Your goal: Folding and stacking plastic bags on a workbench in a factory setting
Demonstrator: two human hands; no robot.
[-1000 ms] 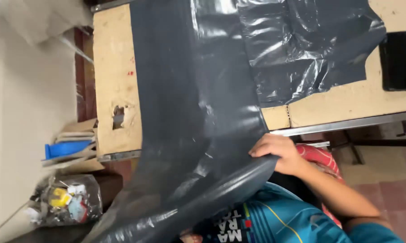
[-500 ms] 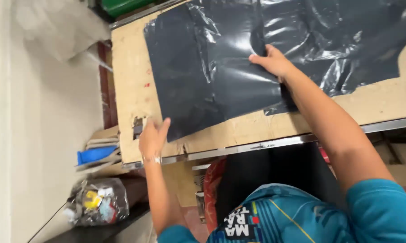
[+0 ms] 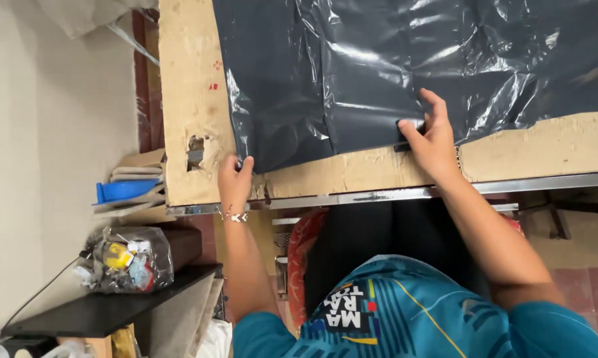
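A large dark grey plastic sheet [image 3: 352, 73] lies spread over a worn wooden worktable [image 3: 186, 99], glossy and wrinkled. My left hand [image 3: 234, 179] pinches the sheet's near left corner at the table's front edge. My right hand [image 3: 431, 136] grips the sheet's near edge further right, thumb on top of the plastic. A bracelet sits on my left wrist. My teal shirt [image 3: 391, 318] fills the bottom of the view.
The table has a metal front rail [image 3: 391, 195] and a broken hole [image 3: 196, 152] near its left end. To the left are a blue object on stacked cardboard [image 3: 123, 191], a clear bag of scraps [image 3: 126, 258] on a black shelf [image 3: 107, 308], and a pale wall.
The sheet, first lifted and hanging off the table, now lies flat. My left hand moved onto its corner and my right hand pulled back to the near edge.
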